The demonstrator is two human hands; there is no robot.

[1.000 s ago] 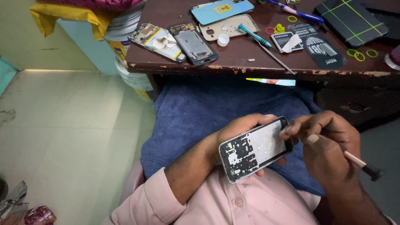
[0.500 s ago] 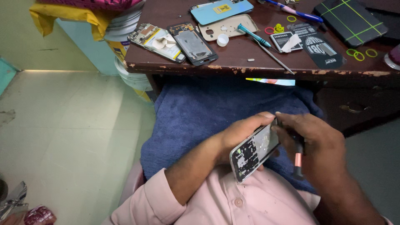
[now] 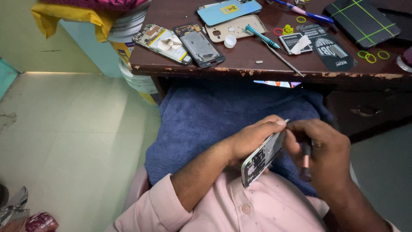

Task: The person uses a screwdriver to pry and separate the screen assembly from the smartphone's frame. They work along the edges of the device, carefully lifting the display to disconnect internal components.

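Holding: the left hand [image 3: 253,139] has its grip clenched round an opened phone frame [image 3: 262,158], fingers curled over the far edge, thumb side toward the chest.
Phone frame: tilted on edge over the lap, its bare inner side with small parts facing right; it sits near the pink shirt [image 3: 266,206] and above the blue towel [image 3: 214,124].
Right hand: the right hand [image 3: 322,150] grasps a thin tool with a copper-coloured band [image 3: 306,161], grip closed on it, fingertips meeting the far top corner of the frame.
Tool: it runs down through the fist; its working end is hidden behind the fingers.
Towel: spread over the lap, reaching to the near edge of the worktop [image 3: 266,71].
Worktop, far left: a stripped phone body [image 3: 161,41] and a dark phone panel [image 3: 199,45] lie side by side, touching.
Worktop, far middle: a light blue back cover [image 3: 229,10], a beige case [image 3: 231,28], a white cap [image 3: 230,41] and a teal-handled screwdriver [image 3: 262,36].
Worktop, far right: a phone battery [image 3: 292,43], coloured rubber rings [image 3: 371,56], and a black mat with green lines [image 3: 362,21].
Floor: pale tiles on the left.
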